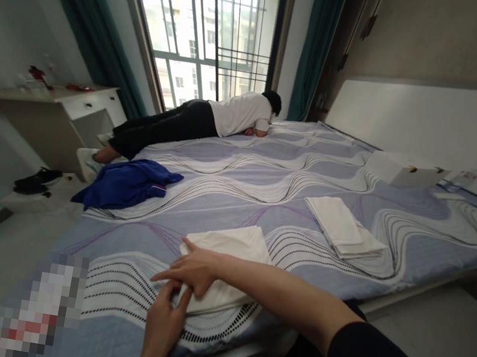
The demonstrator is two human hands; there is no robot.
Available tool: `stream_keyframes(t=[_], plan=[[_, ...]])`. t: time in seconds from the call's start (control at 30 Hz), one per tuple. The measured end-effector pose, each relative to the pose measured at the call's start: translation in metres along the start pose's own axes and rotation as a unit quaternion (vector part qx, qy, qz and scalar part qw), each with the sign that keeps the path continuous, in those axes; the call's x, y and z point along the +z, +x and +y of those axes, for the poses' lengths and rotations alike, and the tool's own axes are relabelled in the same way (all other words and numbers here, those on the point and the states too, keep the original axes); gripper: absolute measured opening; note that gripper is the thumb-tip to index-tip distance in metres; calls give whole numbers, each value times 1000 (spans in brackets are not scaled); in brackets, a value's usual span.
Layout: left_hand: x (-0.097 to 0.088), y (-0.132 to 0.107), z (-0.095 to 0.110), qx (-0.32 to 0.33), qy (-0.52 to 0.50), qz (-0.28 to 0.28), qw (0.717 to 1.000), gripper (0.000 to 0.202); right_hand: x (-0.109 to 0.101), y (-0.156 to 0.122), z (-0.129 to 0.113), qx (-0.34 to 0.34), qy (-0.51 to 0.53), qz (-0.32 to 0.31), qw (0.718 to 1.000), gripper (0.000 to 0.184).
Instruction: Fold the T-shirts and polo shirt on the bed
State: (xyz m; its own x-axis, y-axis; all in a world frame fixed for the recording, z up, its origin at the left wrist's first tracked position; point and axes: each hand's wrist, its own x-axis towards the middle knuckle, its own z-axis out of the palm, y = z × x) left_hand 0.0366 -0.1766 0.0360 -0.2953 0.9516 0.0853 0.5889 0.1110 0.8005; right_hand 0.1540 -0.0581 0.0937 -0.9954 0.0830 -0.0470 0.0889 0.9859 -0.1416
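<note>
A folded white cloth point(233, 248) lies on the near edge of the bed point(267, 171). My right hand point(193, 268) reaches across from the right and rests on the cloth's left end, fingers stretched flat. My left hand point(164, 318) comes up from below and pinches the cloth's near left corner with its fingers together. A second folded white cloth point(342, 226) lies farther right on the bed, away from both hands.
A person in a white shirt point(240, 115) lies face down across the far side of the bed. A blue garment point(127, 184) lies at the left edge. A white box point(400, 168) sits by the headboard. A white desk point(66, 113) stands left, dark shoes point(37, 180) below it.
</note>
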Motion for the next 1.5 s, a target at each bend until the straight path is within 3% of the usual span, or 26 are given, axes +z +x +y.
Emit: stream_keyframes(t=[0.07, 0.2, 0.3, 0.37, 0.47, 0.6, 0.67, 0.73, 0.8, 0.87, 1.03, 1.13, 1.23, 1.37, 1.43, 1.5], plan=[[0, -9, 10, -21, -69, 21, 997, 41, -12, -12, 4, 23, -20, -21, 999, 72], [12, -21, 38, -6, -203, 71, 977, 45, -41, -52, 8, 10, -83, 7, 996, 17], [31, -23, 62, 57, -255, 81, 962, 71, -62, -92, 4, 8, -144, 97, 985, 18], [44, -24, 78, 79, -242, 44, 966, 64, -75, -122, 0, 29, -182, 176, 967, 24], [63, -29, 108, 96, -196, 4, 976, 32, -91, -173, -11, 79, -211, 303, 926, 30], [87, -43, 156, 156, -183, -4, 971, 23, -101, -246, -33, 148, -231, 455, 847, 26], [102, -52, 180, 193, -192, -47, 961, 23, -100, -285, -44, 182, -254, 519, 796, 23], [122, -62, 199, 224, -210, -108, 946, 24, -97, -325, -52, 239, -291, 543, 751, 22], [146, -73, 212, 238, -233, -174, 927, 23, -90, -365, -53, 305, -331, 521, 725, 25], [175, -84, 221, 230, -249, -233, 911, 20, -81, -404, -50, 348, -360, 475, 724, 28], [247, -102, 239, 146, -283, -342, 884, 21, -59, -475, -25, 391, -369, 357, 764, 34], [279, -102, 255, 108, -319, -355, 872, 24, -58, -501, 3, 415, -355, 296, 784, 39], [306, -87, 275, 57, -365, -347, 862, 20, -72, -514, 48, 453, -328, 240, 793, 46], [339, -40, 295, -23, -409, -325, 852, 26, -91, -503, 128, 543, -278, 141, 780, 43], [355, -13, 296, -63, -410, -315, 854, 31, -86, -488, 166, 584, -230, 88, 773, 39], [369, 9, 288, -102, -400, -319, 853, 34, -66, -469, 197, 607, -175, 46, 773, 35]])
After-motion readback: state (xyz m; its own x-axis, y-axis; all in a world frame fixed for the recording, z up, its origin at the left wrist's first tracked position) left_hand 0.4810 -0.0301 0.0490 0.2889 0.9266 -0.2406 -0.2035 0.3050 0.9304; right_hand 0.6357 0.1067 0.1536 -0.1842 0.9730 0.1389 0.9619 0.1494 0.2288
